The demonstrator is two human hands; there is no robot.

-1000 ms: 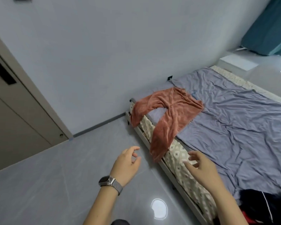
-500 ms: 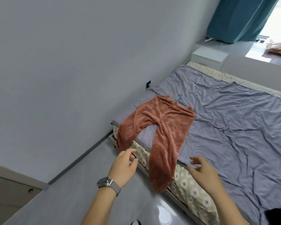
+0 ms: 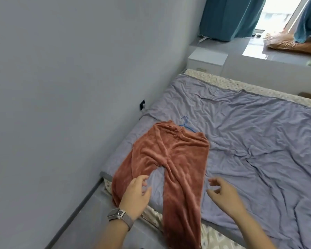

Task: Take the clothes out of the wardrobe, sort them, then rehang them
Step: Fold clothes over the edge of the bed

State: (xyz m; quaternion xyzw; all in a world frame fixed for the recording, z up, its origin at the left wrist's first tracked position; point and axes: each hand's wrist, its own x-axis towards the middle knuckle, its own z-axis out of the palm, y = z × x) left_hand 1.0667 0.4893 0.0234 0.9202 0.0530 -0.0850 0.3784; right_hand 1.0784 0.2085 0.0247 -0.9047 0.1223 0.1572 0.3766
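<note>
Rust-orange fleece trousers (image 3: 176, 159) lie spread on the bed's lilac sheet (image 3: 258, 141), legs hanging over the near edge. A blue hanger (image 3: 187, 124) pokes out at their waistband. My left hand (image 3: 136, 194), with a watch on its wrist, hovers over the left trouser leg near the bed edge, fingers loosely curled and holding nothing. My right hand (image 3: 223, 193) hangs over the sheet just right of the right leg, fingers relaxed and empty.
A grey wall (image 3: 70, 87) runs along the bed's left side with a black socket (image 3: 142, 104). A white nightstand (image 3: 206, 59) stands at the head of the bed. Teal curtains (image 3: 228, 17) frame a bright window ledge holding a brown cushion (image 3: 291, 44). Grey floor (image 3: 83, 223) lies below left.
The view has swung right and closer to the bed; the wardrobe door has left the frame. Both hands have moved forward over the trousers and sheet.
</note>
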